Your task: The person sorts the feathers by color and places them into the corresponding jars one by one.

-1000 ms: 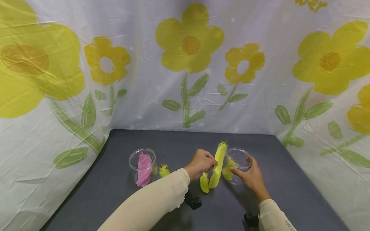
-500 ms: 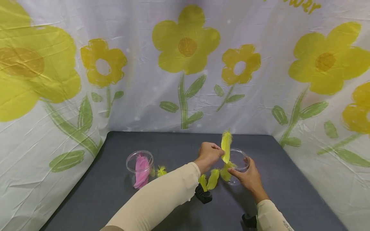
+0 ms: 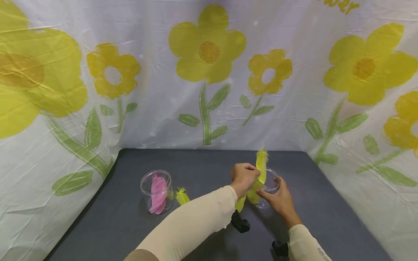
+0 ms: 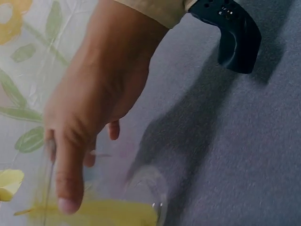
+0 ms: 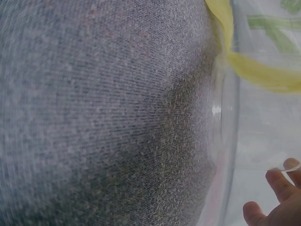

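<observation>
Pinching a yellow feather [image 3: 262,165] upright in our left hand [image 3: 244,177] at the mouth of a clear cup [image 3: 271,181], we curl our right hand [image 3: 278,197] around that cup's side. Well to the left on the dark tabletop [image 3: 107,221], a second cup [image 3: 146,189] holds pink feathers [image 3: 158,195].

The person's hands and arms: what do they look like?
The left hand and right hand wear no gloves. The left sleeve and right sleeve are cream, reaching the wrists; the right bears small dark lettering. At the left wrist is a curved black device; a second black device sits by the right.
</observation>
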`<state>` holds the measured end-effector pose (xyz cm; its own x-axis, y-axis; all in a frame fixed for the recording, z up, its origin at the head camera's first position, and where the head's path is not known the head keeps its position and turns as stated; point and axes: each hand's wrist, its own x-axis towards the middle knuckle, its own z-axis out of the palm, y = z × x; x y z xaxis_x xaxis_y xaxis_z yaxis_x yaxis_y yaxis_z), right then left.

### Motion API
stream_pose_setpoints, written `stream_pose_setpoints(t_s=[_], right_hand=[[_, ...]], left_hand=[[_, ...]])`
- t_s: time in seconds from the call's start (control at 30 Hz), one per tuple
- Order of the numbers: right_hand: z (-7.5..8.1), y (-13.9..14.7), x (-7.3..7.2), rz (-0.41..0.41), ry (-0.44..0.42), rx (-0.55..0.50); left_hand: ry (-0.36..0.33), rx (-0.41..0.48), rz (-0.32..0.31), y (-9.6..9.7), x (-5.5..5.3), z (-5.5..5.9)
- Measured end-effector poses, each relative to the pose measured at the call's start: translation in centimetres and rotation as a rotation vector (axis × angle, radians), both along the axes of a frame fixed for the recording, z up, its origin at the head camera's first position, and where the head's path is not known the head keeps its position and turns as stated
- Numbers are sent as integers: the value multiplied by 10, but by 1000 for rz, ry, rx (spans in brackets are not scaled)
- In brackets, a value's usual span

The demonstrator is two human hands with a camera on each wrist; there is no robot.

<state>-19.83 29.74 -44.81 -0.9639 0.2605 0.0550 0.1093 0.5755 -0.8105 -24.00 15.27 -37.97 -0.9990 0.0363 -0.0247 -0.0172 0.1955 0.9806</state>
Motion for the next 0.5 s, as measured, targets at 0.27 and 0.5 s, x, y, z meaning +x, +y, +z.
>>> stream_pose_setpoints(t_s=[0.27,0.5], right_hand=[[-1,0,-1,3,5,9],[-1,1,0,3,4,3]], left_hand=[[97,-70,62,11,3,-14],[101,-144,109,16,3,-25]])
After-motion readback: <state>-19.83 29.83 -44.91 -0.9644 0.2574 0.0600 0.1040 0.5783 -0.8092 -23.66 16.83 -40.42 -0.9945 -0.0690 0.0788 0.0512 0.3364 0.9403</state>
